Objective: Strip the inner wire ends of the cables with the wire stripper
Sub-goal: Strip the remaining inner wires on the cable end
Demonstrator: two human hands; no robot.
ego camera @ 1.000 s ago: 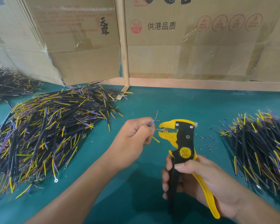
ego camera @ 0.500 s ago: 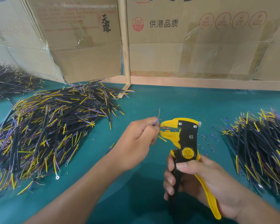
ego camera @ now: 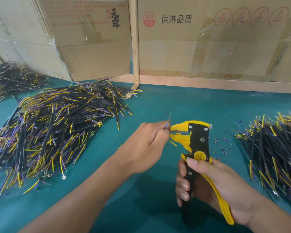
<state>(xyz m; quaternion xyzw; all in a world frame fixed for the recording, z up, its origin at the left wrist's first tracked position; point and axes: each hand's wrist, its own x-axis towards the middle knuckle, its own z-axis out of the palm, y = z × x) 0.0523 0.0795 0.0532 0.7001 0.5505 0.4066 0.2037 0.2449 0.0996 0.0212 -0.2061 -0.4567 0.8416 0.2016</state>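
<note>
Yellow-and-black stripper [ego camera: 197, 142] held upright, head pointing left, thin wire [ego camera: 167, 125] fed into its mouth, bare strands sticking up. Big heap of black cables [ego camera: 54, 130] with yellow and purple ends lying left; smaller heap [ego camera: 274, 153] lying right.

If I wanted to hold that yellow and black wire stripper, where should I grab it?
Grab the wire stripper by its two long handles, low down, coming from below and behind, as the right hand does. The handles spread apart there, so fingers can wrap round them and squeeze. Stay away from the yellow head on top, where the left hand feeds in a wire.
</note>
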